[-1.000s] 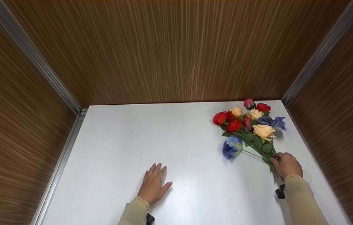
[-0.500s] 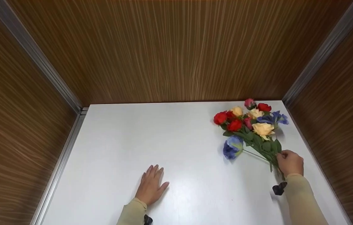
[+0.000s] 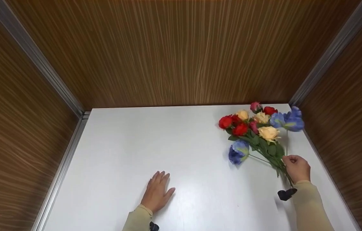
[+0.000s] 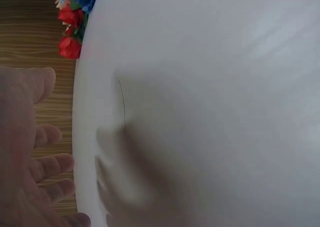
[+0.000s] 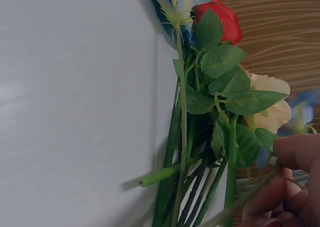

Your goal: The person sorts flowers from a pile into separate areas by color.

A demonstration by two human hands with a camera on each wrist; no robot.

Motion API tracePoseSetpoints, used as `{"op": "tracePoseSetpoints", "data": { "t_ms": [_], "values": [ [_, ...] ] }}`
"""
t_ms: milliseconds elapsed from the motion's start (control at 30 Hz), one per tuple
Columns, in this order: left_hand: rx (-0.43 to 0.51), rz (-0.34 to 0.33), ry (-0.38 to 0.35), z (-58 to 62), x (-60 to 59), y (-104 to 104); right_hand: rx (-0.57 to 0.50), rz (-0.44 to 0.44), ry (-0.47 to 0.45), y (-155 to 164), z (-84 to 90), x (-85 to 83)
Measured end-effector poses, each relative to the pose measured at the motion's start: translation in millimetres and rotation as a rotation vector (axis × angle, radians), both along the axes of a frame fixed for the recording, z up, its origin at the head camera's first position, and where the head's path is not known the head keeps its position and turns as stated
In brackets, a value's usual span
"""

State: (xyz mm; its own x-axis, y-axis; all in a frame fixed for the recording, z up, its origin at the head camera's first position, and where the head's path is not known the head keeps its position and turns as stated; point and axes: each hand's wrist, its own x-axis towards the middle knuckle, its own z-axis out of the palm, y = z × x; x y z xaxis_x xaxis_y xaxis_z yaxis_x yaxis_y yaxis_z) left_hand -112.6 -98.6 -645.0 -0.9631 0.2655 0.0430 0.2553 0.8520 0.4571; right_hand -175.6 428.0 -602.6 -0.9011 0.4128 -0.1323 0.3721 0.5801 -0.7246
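Note:
My right hand pinches the thin stem of a blue flower between thumb and finger, at the right of the table. The same hand shows at the lower right of the right wrist view. Beside it lies a bunch of artificial flowers: red roses, cream roses, pink buds and green stems. Another blue flower sticks out on the bunch's left side. My left hand is held with fingers straight and holds nothing; in the left wrist view it casts a shadow.
The white table is bounded by a wood-grain back wall and side walls. Metal rails run along the left edge and up the corners. The flower heads lie near the back right corner.
The blue flower in my right hand has moved up and right, away from the other blooms, its stem now visible apart. The rest of the bunch stays put. My left hand barely shifts.

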Motion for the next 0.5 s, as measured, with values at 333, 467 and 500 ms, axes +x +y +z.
{"op": "tracePoseSetpoints", "data": {
  "t_ms": [333,467,500],
  "values": [
    [-0.004,-0.006,0.014,-3.4,-0.4,4.6,-0.044,-0.070,0.138,-7.0,-5.4,-0.8],
    [0.016,-0.014,0.023,0.3,-3.6,12.3,-0.071,-0.063,0.231,-27.9,-1.3,1.2],
    [0.030,-0.016,0.021,1.9,-4.6,15.0,-0.065,-0.052,0.261,-34.8,-0.7,1.5]
  ]
}}
